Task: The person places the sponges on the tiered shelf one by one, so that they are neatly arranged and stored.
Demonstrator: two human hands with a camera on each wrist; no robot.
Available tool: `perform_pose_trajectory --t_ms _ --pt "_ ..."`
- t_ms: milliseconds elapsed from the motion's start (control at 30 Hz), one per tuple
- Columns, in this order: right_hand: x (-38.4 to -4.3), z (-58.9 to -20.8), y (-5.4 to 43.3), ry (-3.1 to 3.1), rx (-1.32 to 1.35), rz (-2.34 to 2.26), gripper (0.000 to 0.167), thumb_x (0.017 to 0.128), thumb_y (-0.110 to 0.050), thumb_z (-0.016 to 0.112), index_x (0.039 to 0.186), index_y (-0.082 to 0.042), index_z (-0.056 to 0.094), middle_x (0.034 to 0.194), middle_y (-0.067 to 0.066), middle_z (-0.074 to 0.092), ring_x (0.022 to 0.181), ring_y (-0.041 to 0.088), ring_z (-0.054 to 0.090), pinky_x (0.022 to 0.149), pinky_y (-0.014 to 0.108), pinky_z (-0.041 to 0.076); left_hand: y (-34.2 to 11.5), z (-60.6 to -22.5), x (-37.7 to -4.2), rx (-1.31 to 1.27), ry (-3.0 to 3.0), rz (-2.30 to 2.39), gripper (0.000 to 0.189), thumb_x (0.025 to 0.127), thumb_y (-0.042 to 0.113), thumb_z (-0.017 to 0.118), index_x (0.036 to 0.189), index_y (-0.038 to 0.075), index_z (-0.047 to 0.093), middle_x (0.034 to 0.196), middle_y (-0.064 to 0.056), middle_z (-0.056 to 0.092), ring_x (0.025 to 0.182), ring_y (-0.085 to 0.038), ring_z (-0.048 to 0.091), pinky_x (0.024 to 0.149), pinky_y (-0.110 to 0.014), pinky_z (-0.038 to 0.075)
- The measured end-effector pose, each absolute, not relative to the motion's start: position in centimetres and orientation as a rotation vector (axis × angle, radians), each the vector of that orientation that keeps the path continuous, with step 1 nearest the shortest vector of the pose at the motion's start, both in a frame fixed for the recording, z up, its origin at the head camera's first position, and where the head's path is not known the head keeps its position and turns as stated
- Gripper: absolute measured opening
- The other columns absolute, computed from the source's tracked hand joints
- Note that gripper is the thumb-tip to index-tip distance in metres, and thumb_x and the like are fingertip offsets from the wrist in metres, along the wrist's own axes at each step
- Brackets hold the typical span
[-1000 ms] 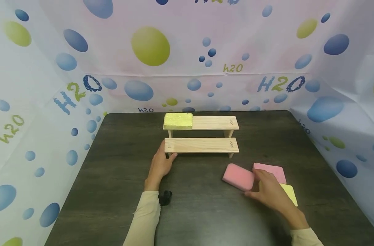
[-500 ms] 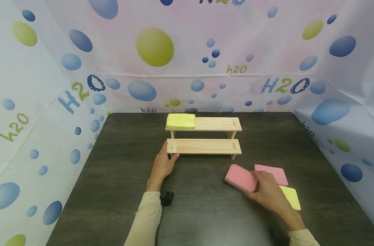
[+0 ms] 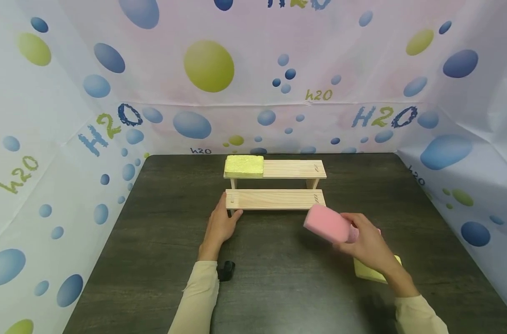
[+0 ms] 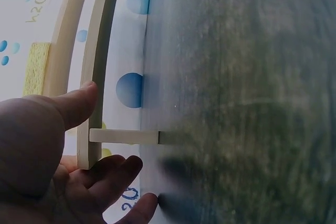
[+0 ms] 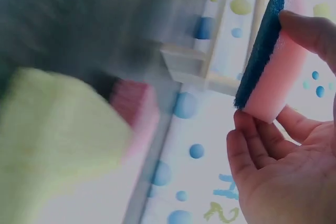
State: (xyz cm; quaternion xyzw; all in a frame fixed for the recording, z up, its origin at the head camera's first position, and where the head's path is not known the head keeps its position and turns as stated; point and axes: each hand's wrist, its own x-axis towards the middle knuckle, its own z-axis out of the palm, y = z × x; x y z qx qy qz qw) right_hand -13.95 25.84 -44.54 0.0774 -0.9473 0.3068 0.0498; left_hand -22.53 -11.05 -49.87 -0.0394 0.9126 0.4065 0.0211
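Right hand [image 3: 368, 243], right of centre in the head view: my thumb and fingers [image 5: 247, 161] are closed on one pink sponge [image 3: 326, 223], gap only as wide as the sponge itself. Grip sits at its right-hand end; the other end juts free towards the left of the frame. A shadow lies on the desk [image 3: 278, 287] beneath, so I read the sponge as lifted clear.

Left hand [image 3: 220, 227], left of centre: grips the left end of the front shelf [image 3: 274, 199], thumb at the front edge, other fingers [image 4: 113, 182] round the end of the board. How firmly, I cannot tell.

Key relation, as I judge it: held sponge against the front shelf. In the head view the sponge's free end overlaps the board's lower right corner; contact with the wood cannot be confirmed. Long axis of sponge slants from upper left to lower right; that of the board runs straight across the frame, so the two are not aligned. Pink face is up; in the right wrist view the dark scouring layer [image 5: 261, 45] faces the desk side. Right hand is the nearer to that corner.

Also noted: yellow sponge [image 3: 244, 166] on the left end of the rear shelf [image 3: 294, 168]; second yellow sponge [image 3: 367, 272] on the desk at lower right; another pink sponge [image 5: 139, 114], blurred, beyond it.
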Motion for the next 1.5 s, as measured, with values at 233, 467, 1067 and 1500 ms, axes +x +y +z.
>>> perform_pose_trajectory --t_ms 233,467,1067,1500 --pt "-19.2 -41.7 26.5 -2.928 0.32 0.986 0.076 0.076 -0.021 0.082 0.137 0.002 0.043 0.13 0.021 0.05 0.113 0.037 0.052 0.092 0.057 0.046 -11.3 -49.8 -22.5 -0.144 2.839 1.252 0.082 0.095 0.038 0.062 0.157 0.014 0.015 0.158 -0.014 0.029 0.141 -0.037 0.035 0.11 -0.057 0.035" --pt "-25.3 -39.7 26.4 -2.926 0.452 0.928 0.075 0.076 -0.016 0.082 0.137 0.005 0.044 0.129 0.023 0.05 0.112 0.036 0.052 0.095 0.055 0.044 -11.3 -49.8 -22.4 -0.132 2.846 1.259 0.081 0.095 0.036 0.062 0.157 0.013 0.016 0.158 -0.015 0.029 0.141 -0.038 0.036 0.11 -0.057 0.035" --pt "-32.3 -38.9 24.7 -3.049 0.642 0.877 0.076 0.078 -0.01 0.074 0.143 0.008 0.038 0.136 0.026 0.046 0.117 0.037 0.05 0.098 0.054 0.042 -11.0 -49.8 -22.0 -0.13 2.866 1.229 0.081 0.094 0.036 0.064 0.156 0.014 0.018 0.157 -0.015 0.032 0.14 -0.038 0.038 0.109 -0.056 0.037" --pt "-32.6 -39.1 24.8 -3.061 0.68 0.92 0.085 0.079 -0.011 0.074 0.148 0.007 0.028 0.148 0.03 0.035 0.132 0.043 0.04 0.109 0.058 0.034 -10.9 -49.6 -22.1 -0.13 2.87 1.254 0.08 0.094 0.036 0.063 0.156 0.014 0.019 0.157 -0.015 0.032 0.139 -0.038 0.038 0.108 -0.057 0.037"
